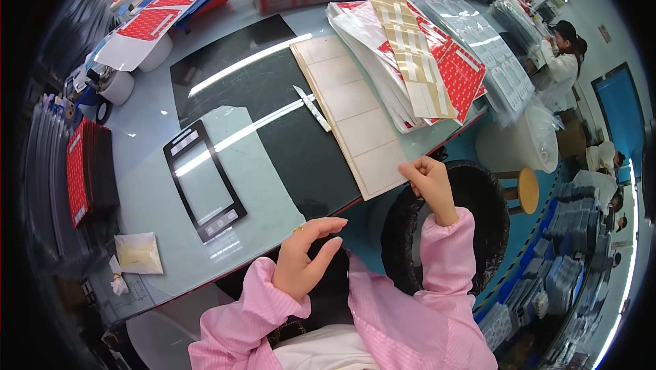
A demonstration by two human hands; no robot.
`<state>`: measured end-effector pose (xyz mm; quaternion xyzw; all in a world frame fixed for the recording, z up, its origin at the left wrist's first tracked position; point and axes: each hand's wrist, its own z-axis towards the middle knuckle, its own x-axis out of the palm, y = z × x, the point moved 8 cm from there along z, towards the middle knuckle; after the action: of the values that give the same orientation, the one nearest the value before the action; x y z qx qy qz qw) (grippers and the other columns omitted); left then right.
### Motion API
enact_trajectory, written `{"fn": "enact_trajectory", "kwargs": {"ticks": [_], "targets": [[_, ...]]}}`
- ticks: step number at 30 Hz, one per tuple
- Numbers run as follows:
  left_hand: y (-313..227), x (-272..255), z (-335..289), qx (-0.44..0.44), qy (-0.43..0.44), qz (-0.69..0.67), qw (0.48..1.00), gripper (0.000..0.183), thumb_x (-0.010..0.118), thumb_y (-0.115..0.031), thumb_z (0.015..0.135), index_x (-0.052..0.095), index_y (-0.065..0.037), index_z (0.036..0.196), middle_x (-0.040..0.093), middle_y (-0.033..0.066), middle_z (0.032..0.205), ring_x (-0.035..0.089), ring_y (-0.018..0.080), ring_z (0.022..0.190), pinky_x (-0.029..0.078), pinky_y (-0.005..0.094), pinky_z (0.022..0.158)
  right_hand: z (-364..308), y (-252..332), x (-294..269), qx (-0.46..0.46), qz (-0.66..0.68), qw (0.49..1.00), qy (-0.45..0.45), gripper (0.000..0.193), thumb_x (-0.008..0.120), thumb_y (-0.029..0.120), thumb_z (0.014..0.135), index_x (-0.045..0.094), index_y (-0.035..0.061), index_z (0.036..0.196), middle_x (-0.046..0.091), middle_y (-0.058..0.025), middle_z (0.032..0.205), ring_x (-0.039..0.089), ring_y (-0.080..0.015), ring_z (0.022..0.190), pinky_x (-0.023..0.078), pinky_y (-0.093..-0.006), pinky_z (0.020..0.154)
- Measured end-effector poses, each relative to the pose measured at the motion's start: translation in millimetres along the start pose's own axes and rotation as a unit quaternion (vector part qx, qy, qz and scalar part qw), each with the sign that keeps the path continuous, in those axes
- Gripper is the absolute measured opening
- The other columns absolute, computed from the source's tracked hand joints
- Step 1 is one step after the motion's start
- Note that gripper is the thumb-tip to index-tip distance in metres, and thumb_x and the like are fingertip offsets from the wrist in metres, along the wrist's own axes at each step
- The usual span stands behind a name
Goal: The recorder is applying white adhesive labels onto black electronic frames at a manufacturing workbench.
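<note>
My right hand (432,184) is closed in a pinch at the near right corner of a cream sheet (355,117) marked off in panels. That sheet lies at the edge of the table, partly over a black mat (273,131). My left hand (309,255) hangs in front of the table edge, fingers stretched and apart, holding nothing. Beyond it, a black-framed clear panel (232,196) rests on a clear sheet (263,172). A white-handled craft knife (313,109) lies beside the cream sheet's left edge.
A black-lined bin (488,233) stands under my right arm, with a wooden stool (527,191) beside it. Red and white sheets (451,73) and plastic trays (478,42) lie at the far right. Dark red-topped panels (89,172) stand at left. People work at the right.
</note>
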<state>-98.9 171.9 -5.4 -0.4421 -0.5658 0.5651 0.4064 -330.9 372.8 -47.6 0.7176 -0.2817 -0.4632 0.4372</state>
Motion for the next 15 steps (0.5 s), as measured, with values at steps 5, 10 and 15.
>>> {"fn": "enact_trajectory", "kwargs": {"ticks": [5, 10, 15], "targets": [[-1.4, -0.6, 7.9, -0.009, 0.012, 0.013, 1.000, 0.029, 0.062, -0.002, 0.099, 0.067, 0.001, 0.127, 0.070, 0.0123, 0.124, 0.068, 0.0216, 0.116, 0.051, 0.0336, 0.104, -9.8, 7.6, 0.1, 0.006, 0.027, 1.000, 0.001, 0.021, 0.072, 0.016, 0.096, 0.068, -0.0019, 0.086, 0.060, 0.0000, 0.062, 0.049, -0.0044, 0.050, 0.034, -0.0213, 0.047], [8.1, -1.5, 11.5, -0.015, 0.008, -0.007, 1.000, 0.029, 0.061, -0.003, 0.100, 0.066, 0.001, 0.128, 0.069, 0.0118, 0.126, 0.068, 0.0214, 0.117, 0.051, 0.0331, 0.104, -29.9, 44.2, -8.7, -0.189, -0.100, 0.972, -0.093, 0.019, 0.066, 0.014, 0.100, 0.068, -0.0007, 0.088, 0.060, 0.0005, 0.063, 0.047, -0.0028, 0.049, 0.033, -0.0193, 0.047], [27.9, 8.8, 18.2, -0.112, 0.030, -0.221, 0.968, 0.038, 0.055, -0.013, 0.107, 0.054, 0.002, 0.142, 0.068, 0.0149, 0.129, 0.067, 0.0207, 0.119, 0.052, 0.0334, 0.103, -48.8, 46.1, -5.9, -0.010, 0.188, 0.982, -0.030, 0.016, 0.066, 0.013, 0.100, 0.064, 0.0021, 0.088, 0.060, -0.0007, 0.063, 0.047, -0.0049, 0.047, 0.034, -0.0181, 0.045]]}}
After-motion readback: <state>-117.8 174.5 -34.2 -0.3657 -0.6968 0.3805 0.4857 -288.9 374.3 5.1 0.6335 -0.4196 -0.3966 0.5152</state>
